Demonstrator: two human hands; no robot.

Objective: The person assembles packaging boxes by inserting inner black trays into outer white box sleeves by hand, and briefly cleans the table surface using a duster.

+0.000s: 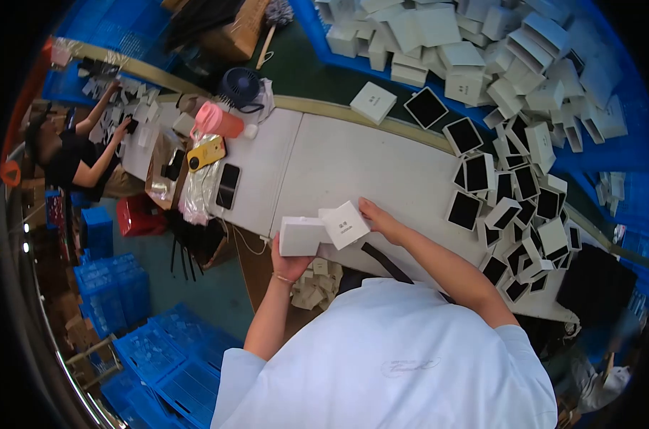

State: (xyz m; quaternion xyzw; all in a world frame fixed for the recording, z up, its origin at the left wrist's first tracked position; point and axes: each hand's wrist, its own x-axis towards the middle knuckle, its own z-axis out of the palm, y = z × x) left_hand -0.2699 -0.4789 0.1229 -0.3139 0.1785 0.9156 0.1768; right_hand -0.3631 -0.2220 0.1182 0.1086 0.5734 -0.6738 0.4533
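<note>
My left hand [291, 266] is closed around a plain-faced white box [298, 237] at the table's front edge. In my right hand [379, 219] is a second white box [345, 225] with dark lettering on its face, gripped at its right side. The two boxes meet or overlap between my hands; whether they are joined I cannot tell. To the right on the white table [338, 164] lies a heap of white box halves, several showing black insides, such as a black-lined box half [464, 209]. A lettered white box [373, 103] lies near the table's far edge.
Behind the table a blue bin [313, 32] overflows with white boxes. A phone [228, 186], yellow device [206, 154], pink jug [217, 120] and dark fan [241, 89] stand left. White boxes [317, 284] fill a carton below. A co-worker [77, 154] works far left, near blue crates [111, 289].
</note>
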